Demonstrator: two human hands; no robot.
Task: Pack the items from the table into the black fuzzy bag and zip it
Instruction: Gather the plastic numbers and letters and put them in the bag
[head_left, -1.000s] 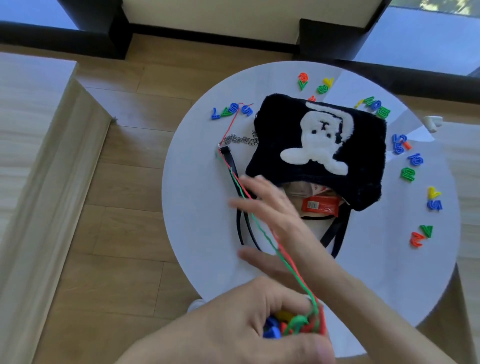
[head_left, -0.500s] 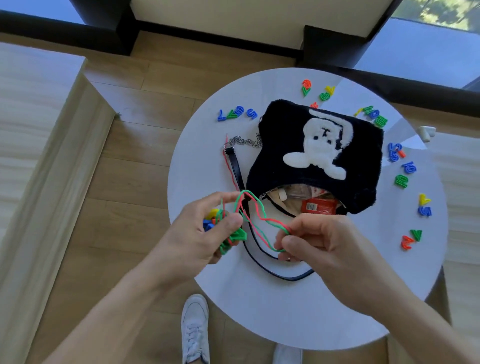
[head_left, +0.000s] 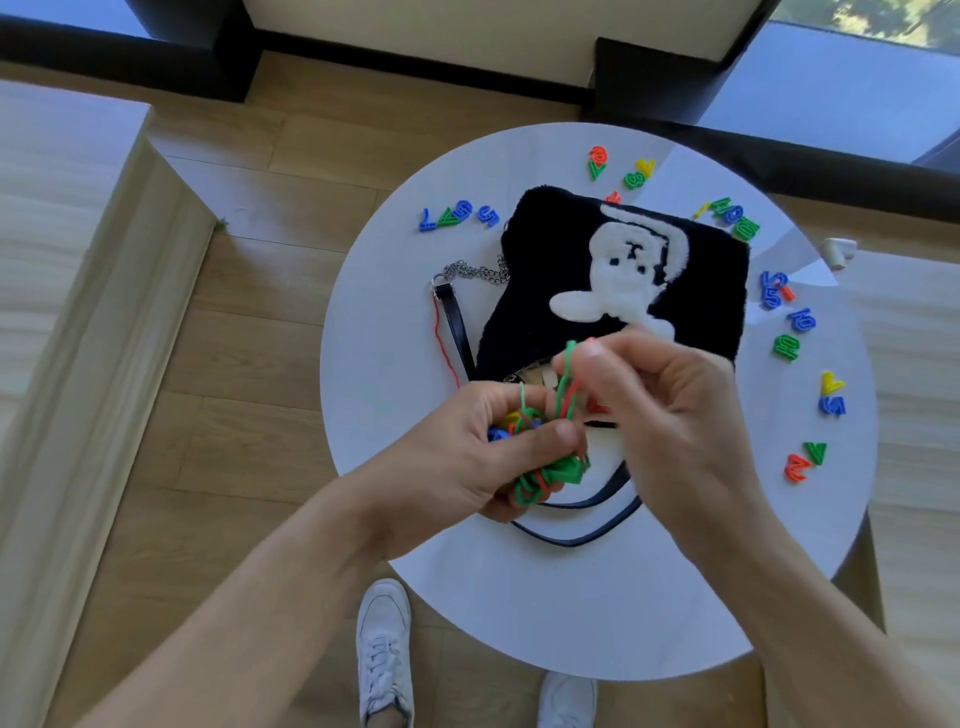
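Your black fuzzy bag lies flat near the middle of the round white bench, with its open mouth facing you and a white plush bear patch on its upper face. A silver chain runs from its left corner to a black strap, which loops across the bench beneath your hands.

Your left hand is curled tight round a tangle of green and red cords, together with a few blue and yellow plastic pieces, just in front of the bag's mouth. Your right hand pinches loops of these cords between thumb and fingertips over the opening, close beside the left. One red strand trails alongside the strap.

Coloured plastic numbers and letters lie scattered round the bag: a row at the far left, pairs along the far edge, more down the right side. Your hands hide most of what sits inside the bag.
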